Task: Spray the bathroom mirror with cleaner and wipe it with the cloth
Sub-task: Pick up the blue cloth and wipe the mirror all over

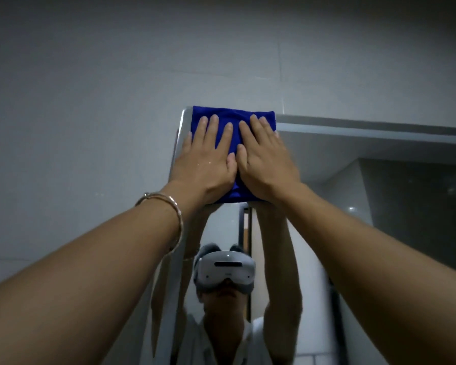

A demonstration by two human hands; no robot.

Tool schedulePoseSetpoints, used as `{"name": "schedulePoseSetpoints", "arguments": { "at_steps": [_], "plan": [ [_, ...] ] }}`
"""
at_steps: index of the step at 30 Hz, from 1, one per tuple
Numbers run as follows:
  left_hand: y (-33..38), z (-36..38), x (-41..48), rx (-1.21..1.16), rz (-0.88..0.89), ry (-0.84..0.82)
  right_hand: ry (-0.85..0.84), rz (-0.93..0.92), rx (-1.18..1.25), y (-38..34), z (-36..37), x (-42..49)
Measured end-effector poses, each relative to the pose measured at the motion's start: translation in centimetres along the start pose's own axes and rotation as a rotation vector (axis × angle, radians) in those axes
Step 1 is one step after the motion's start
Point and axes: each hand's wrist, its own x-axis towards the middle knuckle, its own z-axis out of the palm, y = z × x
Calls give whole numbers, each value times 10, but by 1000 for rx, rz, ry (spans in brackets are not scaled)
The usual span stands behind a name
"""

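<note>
Two hands on the job, both flat on the blue cloth [234, 115], which is folded to a thick square pad and pressed against the bathroom mirror [327, 159] at its top left corner.

- left hand [206, 164]: palm down, fingers [214, 125] straight and slightly spread, little finger overhanging the cloth's left side onto the mirror's left edge strip [178, 143].
- right hand [266, 164]: palm down, fingers [254, 123] straight and close together. Thumbs meet mid-pad.
- Nothing is pinched or gripped. The cloth is held only by palm pressure on the glass.

Why it's held this way, as I read it: the corner is high, both arms are at full reach, and two flat palms spread the load over the whole pad so it doesn't bunch or slip. The folded pad gives a straight edge to run along the frame.

Stage: wiping. The spray bottle isn't in view. Small wet glints on the back of the left hand suggest cleaner is already on, but I can't confirm it on the glass.

Other: a thin bracelet [169, 200] on the left wrist and a grey tiled wall [90, 101] to the left. The mirror reflects both raised arms and a white headset [225, 270].

Risk: the pad riding off the top edge.
</note>
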Motion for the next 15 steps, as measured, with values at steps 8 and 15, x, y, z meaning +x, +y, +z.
{"name": "schedulePoseSetpoints", "arguments": {
  "at_steps": [8,15],
  "plan": [
    [76,32,-83,3,11,6,-6,11,27,37,-4,-110],
    [125,62,-147,19,39,87,52,39,1,59,-2,-190]
  ]
}}
